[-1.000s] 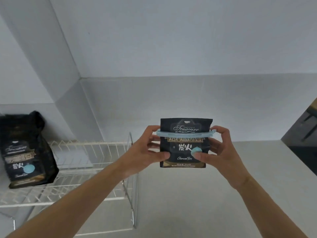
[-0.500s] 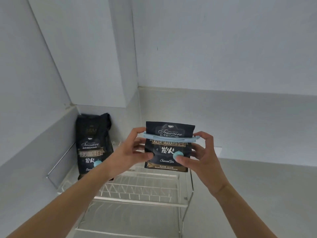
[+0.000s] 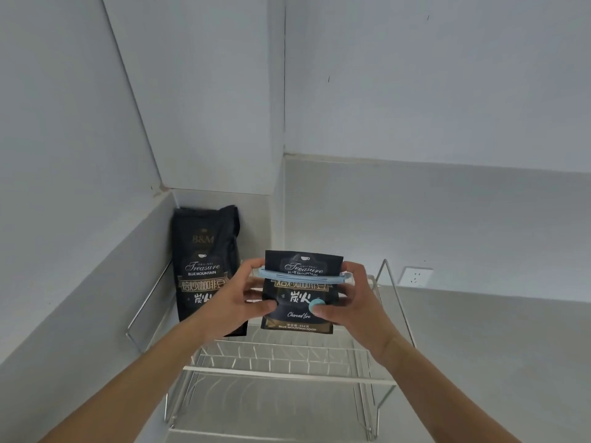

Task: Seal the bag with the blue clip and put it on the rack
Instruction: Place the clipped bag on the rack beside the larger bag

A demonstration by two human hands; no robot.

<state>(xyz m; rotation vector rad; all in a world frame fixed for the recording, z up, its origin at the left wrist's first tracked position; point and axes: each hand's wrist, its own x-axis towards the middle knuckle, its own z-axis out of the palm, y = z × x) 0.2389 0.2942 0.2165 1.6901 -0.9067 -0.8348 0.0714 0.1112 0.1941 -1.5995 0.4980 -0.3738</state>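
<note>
A small black coffee bag (image 3: 302, 292) is held upright in the air above the white wire rack (image 3: 287, 362), its printed face toward the camera and its long axis vertical. The print reads "ORIGINAL Treasure BLUE MOUNTAIN" near the top, then a gold band of Chinese characters, two large white characters, "Charcoal Fire" in script, and "BLUE MOUNTAIN FOOD" along the bottom edge. A round light-blue dot sits on the lower right of the face.

The blue clip (image 3: 303, 277) runs horizontally across the bag just below the top, its ends reaching past both side edges.

The left hand (image 3: 243, 298) has its grip pinching the bag's left edge, thumb on the front face and fingers curled behind, with a fingertip by the clip's left end. The right hand (image 3: 355, 302) pinches the right edge the same way, thumb pressed on the front just beside the blue dot and a finger by the clip's right end.

A taller black bag (image 3: 206, 270) stands upright at the rack's back left, leaning into the wall corner. It shows "B&M" near the top and the same "Treasure BLUE MOUNTAIN" label. The rack stands on a grey worktop (image 3: 495, 362), and a white wall socket (image 3: 415, 276) is to the right.
</note>
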